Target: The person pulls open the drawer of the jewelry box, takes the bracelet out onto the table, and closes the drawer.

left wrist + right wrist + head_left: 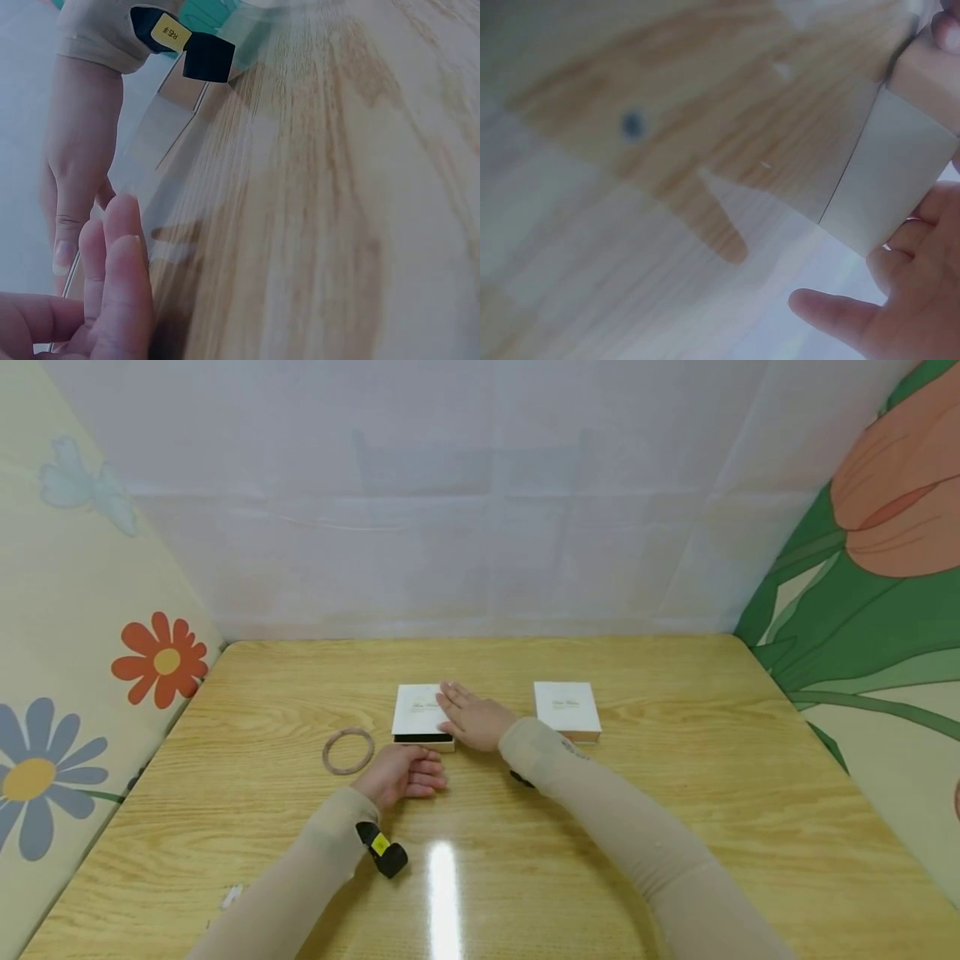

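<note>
A small white box with lettering on its lid stands on the table, and a dark strip shows between its lid and base at the front. My right hand lies with straight fingers over the right edge of the lid. In the right wrist view, the fingers of that right hand touch the box's side, thumb held apart. My left hand rests at the box's front edge, fingers loosely extended and holding nothing. The left wrist view shows the left hand close up, with the right hand beyond it.
A second white lettered box stands to the right, behind the right forearm. A brownish ring-shaped band lies left of the left hand. A small white scrap lies near the left sleeve. Flowered panels flank the wooden table.
</note>
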Demonstrator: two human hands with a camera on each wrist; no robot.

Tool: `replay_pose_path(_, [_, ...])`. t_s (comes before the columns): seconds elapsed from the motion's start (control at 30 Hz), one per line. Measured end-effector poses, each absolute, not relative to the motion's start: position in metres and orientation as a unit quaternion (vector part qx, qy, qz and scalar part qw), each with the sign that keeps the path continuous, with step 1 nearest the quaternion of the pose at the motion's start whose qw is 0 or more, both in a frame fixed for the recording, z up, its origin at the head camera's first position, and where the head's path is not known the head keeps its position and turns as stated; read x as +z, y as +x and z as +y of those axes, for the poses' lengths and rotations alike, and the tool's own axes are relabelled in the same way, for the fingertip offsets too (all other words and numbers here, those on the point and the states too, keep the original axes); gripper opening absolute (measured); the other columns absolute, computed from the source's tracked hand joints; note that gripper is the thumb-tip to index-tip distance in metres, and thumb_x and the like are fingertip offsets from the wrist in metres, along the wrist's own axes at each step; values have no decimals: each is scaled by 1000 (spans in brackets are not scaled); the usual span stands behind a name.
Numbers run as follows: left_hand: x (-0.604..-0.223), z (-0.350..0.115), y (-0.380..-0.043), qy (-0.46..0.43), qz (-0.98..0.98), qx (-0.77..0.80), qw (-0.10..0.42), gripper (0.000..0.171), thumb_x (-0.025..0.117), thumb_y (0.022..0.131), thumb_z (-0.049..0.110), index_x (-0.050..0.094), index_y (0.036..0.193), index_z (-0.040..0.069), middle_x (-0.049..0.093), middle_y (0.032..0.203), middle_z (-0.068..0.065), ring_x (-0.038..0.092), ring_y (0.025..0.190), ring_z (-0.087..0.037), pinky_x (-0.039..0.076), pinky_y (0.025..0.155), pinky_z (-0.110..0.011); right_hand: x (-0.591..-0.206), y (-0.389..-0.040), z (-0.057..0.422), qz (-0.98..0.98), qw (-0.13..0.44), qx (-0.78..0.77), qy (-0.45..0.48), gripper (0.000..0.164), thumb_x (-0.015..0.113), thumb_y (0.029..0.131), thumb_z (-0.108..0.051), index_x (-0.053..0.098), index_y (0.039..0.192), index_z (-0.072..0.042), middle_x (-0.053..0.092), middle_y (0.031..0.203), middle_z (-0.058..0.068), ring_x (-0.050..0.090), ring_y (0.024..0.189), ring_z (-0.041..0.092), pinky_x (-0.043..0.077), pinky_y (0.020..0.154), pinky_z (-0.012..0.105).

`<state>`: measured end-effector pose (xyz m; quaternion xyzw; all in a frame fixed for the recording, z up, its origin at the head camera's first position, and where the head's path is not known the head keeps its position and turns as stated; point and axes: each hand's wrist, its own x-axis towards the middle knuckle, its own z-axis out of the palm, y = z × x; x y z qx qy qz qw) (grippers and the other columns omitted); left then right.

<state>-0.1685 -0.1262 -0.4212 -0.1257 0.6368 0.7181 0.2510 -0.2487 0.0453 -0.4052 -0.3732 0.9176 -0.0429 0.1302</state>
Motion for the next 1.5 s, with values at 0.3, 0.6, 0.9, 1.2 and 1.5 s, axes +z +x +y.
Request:
replay_pose_path(0.3, [-423, -126, -174, -135, 633, 719, 255, 32, 33, 102, 7, 49, 121, -14, 68, 76, -4, 69, 67, -16, 55, 58, -25, -408, -249, 45, 920, 124, -45, -369, 61, 30, 107, -40, 15, 155, -6, 4, 161, 10, 3, 148, 22, 12, 117, 33])
replay_pose_path(0.6, [-420, -125, -177, -141, 626, 724, 253, 25, 34, 102, 6, 52, 110, -8, 67, 72, -2, 68, 64, -15, 55, 56, -25, -407, -248, 45, 919, 121, -51, -372, 60, 31, 107, -39, 17, 154, -5, 6, 161, 11, 5, 148, 24, 13, 117, 34])
replay_pose_path(0.9, [-419, -128, -182, -154, 620, 726, 255, 26, 36, 104, 8, 52, 114, -9, 67, 75, -3, 69, 66, -15, 56, 60, -27, -406, -245, 43, 922, 128, -48, -363, 60, 31, 107, -38, 16, 155, -5, 5, 161, 9, 4, 148, 22, 14, 117, 33])
replay_pose_path(1.2, [-420, -127, -186, -153, 619, 727, 254, 27, 38, 102, 9, 52, 116, -10, 68, 76, -4, 69, 67, -16, 56, 61, -26, -400, -244, 44, 923, 134, -36, -359, 60, 30, 107, -39, 16, 155, -6, 5, 162, 9, 5, 148, 22, 19, 116, 39])
replay_pose_path(1.5, [-414, -129, -183, -137, 617, 729, 263, 33, 37, 104, 12, 46, 126, -11, 67, 78, -5, 69, 70, -16, 56, 62, -26, -394, -245, 39, 922, 143, -16, -359, 61, 31, 107, -39, 17, 154, -5, 5, 161, 11, 6, 148, 24, 18, 116, 39])
